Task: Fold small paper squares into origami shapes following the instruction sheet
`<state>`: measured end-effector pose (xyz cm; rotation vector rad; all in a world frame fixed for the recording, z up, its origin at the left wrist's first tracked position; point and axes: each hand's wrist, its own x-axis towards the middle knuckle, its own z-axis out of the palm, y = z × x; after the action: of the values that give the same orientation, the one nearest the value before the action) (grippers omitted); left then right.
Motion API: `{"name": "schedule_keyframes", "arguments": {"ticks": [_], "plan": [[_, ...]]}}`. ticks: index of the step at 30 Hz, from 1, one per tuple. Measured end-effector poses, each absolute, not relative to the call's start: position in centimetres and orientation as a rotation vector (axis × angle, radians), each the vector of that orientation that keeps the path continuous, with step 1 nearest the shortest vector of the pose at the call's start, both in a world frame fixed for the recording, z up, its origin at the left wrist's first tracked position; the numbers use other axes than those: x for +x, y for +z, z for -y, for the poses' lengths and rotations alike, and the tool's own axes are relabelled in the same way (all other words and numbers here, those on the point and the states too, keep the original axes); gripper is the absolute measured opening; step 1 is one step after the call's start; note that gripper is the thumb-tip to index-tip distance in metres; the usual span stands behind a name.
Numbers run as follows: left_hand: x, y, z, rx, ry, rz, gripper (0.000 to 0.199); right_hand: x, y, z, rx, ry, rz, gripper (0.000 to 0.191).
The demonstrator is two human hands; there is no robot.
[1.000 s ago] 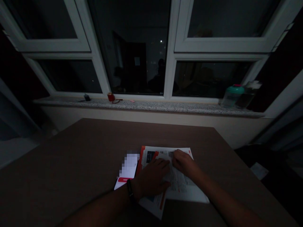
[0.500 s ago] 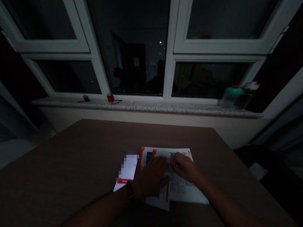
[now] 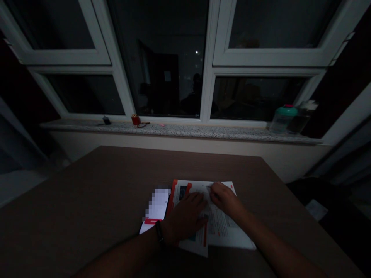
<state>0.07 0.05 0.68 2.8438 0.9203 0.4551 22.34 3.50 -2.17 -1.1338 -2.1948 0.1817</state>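
Now straighter, the orange-edged page (image 3: 199, 245)

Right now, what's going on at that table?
A person's left hand lies spread across white printed pages with orange edging, on a flat brown table. The right hand is curled over their upper right part; whether it grips anything is too dark to tell. A flat rectangular device with a glowing white screen lies just left of the pages.
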Motion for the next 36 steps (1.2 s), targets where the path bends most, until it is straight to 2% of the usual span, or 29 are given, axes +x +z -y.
{"name": "schedule_keyframes", "arguments": {"ticks": [6, 13, 26, 36], "plan": [[-0.1, 0.5, 0.0, 2.874, 0.444, -0.941, 0.038, 22.6, -2.2, -3.1, -1.209, 0.210, 2.103, 0.013], [-0.3, 0.3, 0.0, 2.838, 0.434, -0.952, 0.058, 22.7, -2.2, -2.6, -1.115, 0.277, 2.142, 0.013], [-0.5, 0.0, -0.2, 2.840, 0.383, -0.953, 0.063, 22.6, -1.9, -0.7, -0.888, 0.462, 2.316, 0.019], [-0.4, 0.2, -0.1, 2.847, 0.400, -0.969, 0.060, 22.1, -2.2, -2.4, -0.970, 0.260, 2.272, 0.020]]}}
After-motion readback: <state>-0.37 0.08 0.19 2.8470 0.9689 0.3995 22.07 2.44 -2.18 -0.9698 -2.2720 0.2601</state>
